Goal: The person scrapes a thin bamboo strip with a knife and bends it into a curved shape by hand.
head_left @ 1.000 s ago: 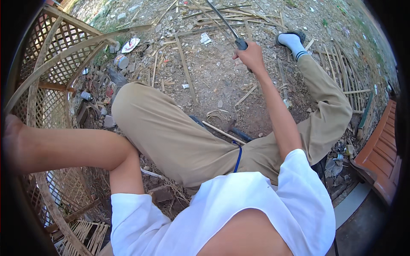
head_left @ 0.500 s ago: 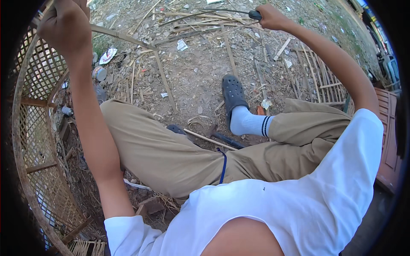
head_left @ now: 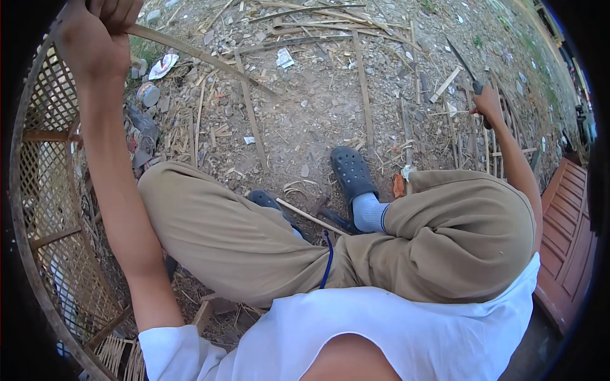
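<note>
At the upper left my left hand (head_left: 100, 39) is raised with its fingers closed round a bamboo strip (head_left: 203, 58). The strip slants out from the fist, down to the right, above the ground. Out at the right, past my knee, my right hand (head_left: 489, 105) grips the dark handle of a knife (head_left: 466, 63). Its long, narrow blade points up and to the left, away from the strip. Between my shoes a hammer (head_left: 330, 213) lies on the ground, partly hidden by my leg, beside a thin pale stick (head_left: 308, 214).
A curved lattice panel (head_left: 54, 184) with a wooden frame stands close on my left. Bamboo strips (head_left: 363, 89) and scraps litter the ground ahead. A tin can (head_left: 148, 94) lies near white litter (head_left: 163, 66). At the right is a reddish-brown panelled board (head_left: 569, 232).
My right hand has swung down and to the right with the knife. The bamboo strip in my left hand now slants lower. My right-side knee has moved outward and nearer the camera.
</note>
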`<state>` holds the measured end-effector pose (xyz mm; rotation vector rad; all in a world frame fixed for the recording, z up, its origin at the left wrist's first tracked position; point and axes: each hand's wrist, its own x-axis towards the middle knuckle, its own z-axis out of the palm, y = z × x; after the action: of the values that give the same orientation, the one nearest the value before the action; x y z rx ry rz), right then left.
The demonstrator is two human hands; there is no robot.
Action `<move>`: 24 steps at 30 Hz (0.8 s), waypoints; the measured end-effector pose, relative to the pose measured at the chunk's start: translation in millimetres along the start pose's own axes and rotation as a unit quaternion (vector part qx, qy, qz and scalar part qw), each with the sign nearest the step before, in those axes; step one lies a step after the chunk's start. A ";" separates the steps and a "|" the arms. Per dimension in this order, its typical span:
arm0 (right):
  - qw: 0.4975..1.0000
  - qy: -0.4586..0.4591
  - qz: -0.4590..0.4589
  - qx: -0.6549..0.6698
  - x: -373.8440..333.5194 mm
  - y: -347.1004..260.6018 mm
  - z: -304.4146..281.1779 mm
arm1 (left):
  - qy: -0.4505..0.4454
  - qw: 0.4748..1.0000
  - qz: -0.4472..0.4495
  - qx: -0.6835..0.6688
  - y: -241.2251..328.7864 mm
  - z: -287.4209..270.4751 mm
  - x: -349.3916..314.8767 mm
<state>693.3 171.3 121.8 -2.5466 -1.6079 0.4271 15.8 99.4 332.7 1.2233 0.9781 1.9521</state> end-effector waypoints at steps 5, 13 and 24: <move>0.950 -0.046 -0.061 0.304 -90.2 -92.7 111.2 | -0.235 0.897 -0.119 -0.355 -81.0 -38.8 53.4; 0.883 -0.192 -0.057 0.425 -201.0 -228.6 224.7 | -0.076 0.997 0.002 -0.024 -120.9 49.3 26.0; 0.889 -0.138 -0.234 0.369 -222.2 -271.8 240.8 | -0.113 0.989 -0.019 -0.088 -129.0 53.6 29.6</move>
<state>298.4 75.3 -5.0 -1.5356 -1.6357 1.1170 69.7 205.2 253.4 1.2815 0.6926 1.7825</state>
